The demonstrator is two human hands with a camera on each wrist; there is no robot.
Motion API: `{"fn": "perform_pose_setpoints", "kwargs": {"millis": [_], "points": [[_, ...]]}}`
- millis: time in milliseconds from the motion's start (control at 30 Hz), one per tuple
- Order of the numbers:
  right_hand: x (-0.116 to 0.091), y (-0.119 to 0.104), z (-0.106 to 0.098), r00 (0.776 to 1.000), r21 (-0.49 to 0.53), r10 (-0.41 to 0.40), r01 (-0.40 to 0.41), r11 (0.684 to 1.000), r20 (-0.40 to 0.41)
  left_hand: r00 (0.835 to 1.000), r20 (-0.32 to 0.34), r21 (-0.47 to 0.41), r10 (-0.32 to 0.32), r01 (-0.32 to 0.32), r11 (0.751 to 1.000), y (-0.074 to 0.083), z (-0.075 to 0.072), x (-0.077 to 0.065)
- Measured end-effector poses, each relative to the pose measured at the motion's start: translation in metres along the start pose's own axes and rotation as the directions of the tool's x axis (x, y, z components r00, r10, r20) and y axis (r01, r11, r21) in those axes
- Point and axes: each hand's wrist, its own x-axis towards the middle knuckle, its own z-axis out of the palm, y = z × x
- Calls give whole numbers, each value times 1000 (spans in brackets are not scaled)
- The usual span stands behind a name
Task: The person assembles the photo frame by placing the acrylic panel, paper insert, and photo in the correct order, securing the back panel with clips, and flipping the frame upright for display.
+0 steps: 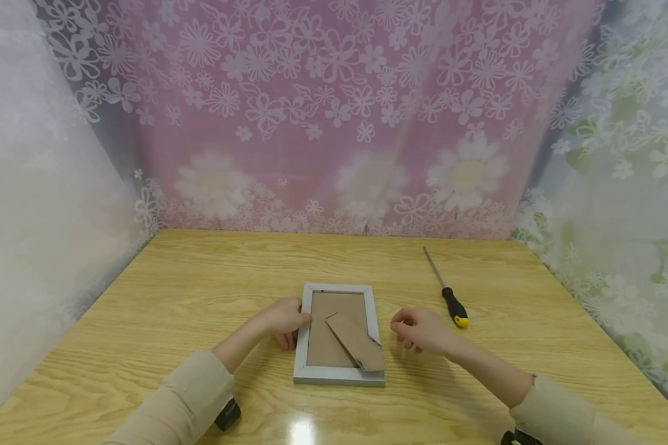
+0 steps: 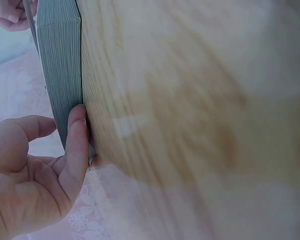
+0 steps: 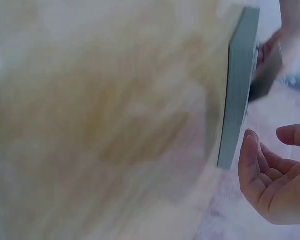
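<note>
A silver-grey picture frame (image 1: 340,376) lies back side up on the wooden table. Its brown backing board (image 1: 324,334) carries a stand flap (image 1: 359,346), slanted toward the lower right corner. My left hand (image 1: 281,318) grips the frame's left edge, thumb on the rim; in the left wrist view its fingers press the grey side (image 2: 62,65). Just right of the frame, my right hand (image 1: 423,330) hovers with loosely bent fingers and holds nothing. Thumb and fingers of that hand (image 3: 280,182) stand apart in the right wrist view.
A screwdriver (image 1: 454,306) with a black and yellow handle lies on the table (image 1: 211,266) beyond the right hand, its shaft pointing away. Pink flowered curtain (image 1: 312,154) hangs behind the table, with pale sheets on both sides.
</note>
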Motion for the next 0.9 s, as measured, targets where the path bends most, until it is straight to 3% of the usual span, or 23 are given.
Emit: {"fn": "perform_pose_setpoints", "kwargs": {"millis": [467, 767, 900], "points": [[13, 26, -48, 991, -128, -37, 20, 992, -130, 1000, -7, 10, 7, -7, 1000, 1, -3, 0], [16, 44, -81, 972, -370, -56, -33, 928, -228, 1000, -4, 18, 16, -16, 1000, 3, -3, -1], [17, 54, -93, 978, -432, -30, -64, 900, -209, 1000, 2, 19, 13, -13, 1000, 2, -2, -1]]}}
